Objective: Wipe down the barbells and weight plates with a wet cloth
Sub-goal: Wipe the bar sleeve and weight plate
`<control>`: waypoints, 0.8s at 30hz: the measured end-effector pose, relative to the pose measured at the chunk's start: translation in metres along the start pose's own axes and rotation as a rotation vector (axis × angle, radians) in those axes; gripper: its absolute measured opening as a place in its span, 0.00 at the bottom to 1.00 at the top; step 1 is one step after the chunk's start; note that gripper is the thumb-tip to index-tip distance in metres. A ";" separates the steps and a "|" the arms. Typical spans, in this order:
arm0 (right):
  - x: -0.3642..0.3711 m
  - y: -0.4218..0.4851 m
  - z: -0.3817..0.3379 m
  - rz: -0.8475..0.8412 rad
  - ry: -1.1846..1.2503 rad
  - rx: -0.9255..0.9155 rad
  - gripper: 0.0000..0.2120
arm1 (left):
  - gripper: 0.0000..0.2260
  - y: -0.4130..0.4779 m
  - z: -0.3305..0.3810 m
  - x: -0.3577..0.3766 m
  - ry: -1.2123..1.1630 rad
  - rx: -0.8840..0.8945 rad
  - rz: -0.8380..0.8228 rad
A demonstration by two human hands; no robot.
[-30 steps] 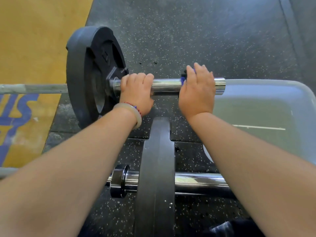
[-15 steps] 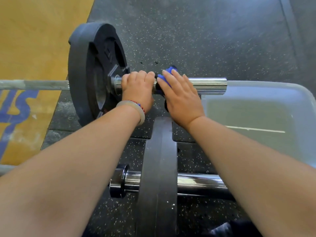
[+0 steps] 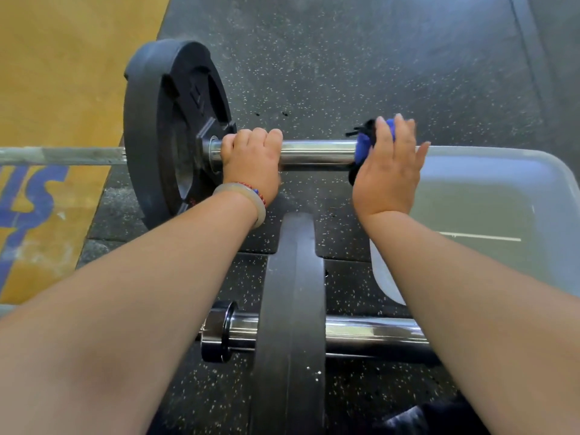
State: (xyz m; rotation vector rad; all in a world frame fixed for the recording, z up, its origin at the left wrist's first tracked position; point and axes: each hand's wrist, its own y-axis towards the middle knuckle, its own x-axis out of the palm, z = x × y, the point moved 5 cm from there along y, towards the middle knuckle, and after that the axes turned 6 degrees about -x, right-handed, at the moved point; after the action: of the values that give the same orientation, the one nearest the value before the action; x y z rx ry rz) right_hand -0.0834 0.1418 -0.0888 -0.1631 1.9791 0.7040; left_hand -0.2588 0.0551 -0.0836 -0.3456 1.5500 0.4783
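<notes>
— Gripping the far barbell sleeve (image 3: 317,153) right beside the upright weight plate (image 3: 169,127), your left hand (image 3: 251,161) has its fingers curled together over the top of the chrome, knuckles facing you. A pale bracelet (image 3: 248,196) sits on that wrist.

— Your right hand (image 3: 387,174) is further out on the same sleeve, near its free end. The fingers are bent over the blue cloth (image 3: 363,146) and clamp it against the metal. Your little finger sticks out sideways, apart from the others. Your thumb is hidden, so I cannot tell how it lies.

— The cloth is bunched up. Blue shows at the left edge of your right hand and between two fingertips, and a dark frayed bit pokes up behind.

— Bare chrome runs between your hands, which are well apart.

— The end of the sleeve reaches over the rim of the clear plastic tub (image 3: 502,158) on your right. Whether it touches the rim, I cannot tell.

— Closer to you a second barbell (image 3: 361,335) lies parallel to the first. You see its black plate (image 3: 290,309) edge-on between your forearms, with a dark collar (image 3: 219,335) just left of it.

— Everything rests on the speckled rubber floor (image 3: 345,58). To your left is the yellow platform (image 3: 62,73) with blue lettering, and the far bar's thin shaft (image 3: 62,155) crosses it.
</notes>
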 end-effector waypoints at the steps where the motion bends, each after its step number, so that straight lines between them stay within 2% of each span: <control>1: -0.002 0.001 0.007 0.034 0.027 0.125 0.22 | 0.16 0.001 0.001 0.000 0.013 -0.014 0.021; 2: -0.003 0.001 0.004 0.055 0.040 0.140 0.22 | 0.15 0.002 0.001 0.000 0.022 -0.030 0.035; 3: -0.001 0.000 -0.005 0.056 0.051 0.060 0.22 | 0.14 0.003 0.002 0.000 0.029 -0.045 0.040; 6: 0.017 -0.017 -0.049 -0.053 0.051 -0.468 0.26 | 0.14 0.008 0.004 0.000 0.061 -0.063 0.023; 8: 0.021 -0.025 -0.060 -0.128 0.026 -0.669 0.27 | 0.12 0.012 0.004 -0.002 0.066 -0.071 -0.004; 10: 0.018 -0.020 -0.048 -0.128 0.002 -0.582 0.27 | 0.12 0.015 0.004 -0.004 0.069 -0.071 -0.038; 14: 0.001 -0.003 0.002 0.022 0.093 0.028 0.21 | 0.12 0.022 0.003 -0.005 0.100 -0.056 -0.127; 16: 0.000 0.001 0.002 0.064 0.116 0.109 0.19 | 0.11 0.027 0.003 -0.005 0.102 -0.047 -0.179; 18: 0.005 0.001 -0.017 0.034 0.107 -0.020 0.20 | 0.10 0.031 0.002 -0.006 0.094 -0.038 -0.265; 21: 0.018 -0.014 -0.060 -0.120 0.089 -0.518 0.24 | 0.10 0.034 0.003 -0.009 0.080 -0.042 -0.355; 22: 0.022 -0.018 -0.065 -0.159 0.071 -0.618 0.25 | 0.11 0.033 0.002 -0.010 0.081 -0.045 -0.345; 24: 0.020 -0.013 -0.057 -0.159 0.021 -0.598 0.25 | 0.11 0.028 0.001 -0.011 0.064 -0.043 -0.273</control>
State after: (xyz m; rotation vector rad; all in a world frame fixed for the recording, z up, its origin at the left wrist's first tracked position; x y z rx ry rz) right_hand -0.1320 0.1032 -0.0912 -0.6785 1.6991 1.1725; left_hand -0.2713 0.0792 -0.0702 -0.6015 1.5277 0.2891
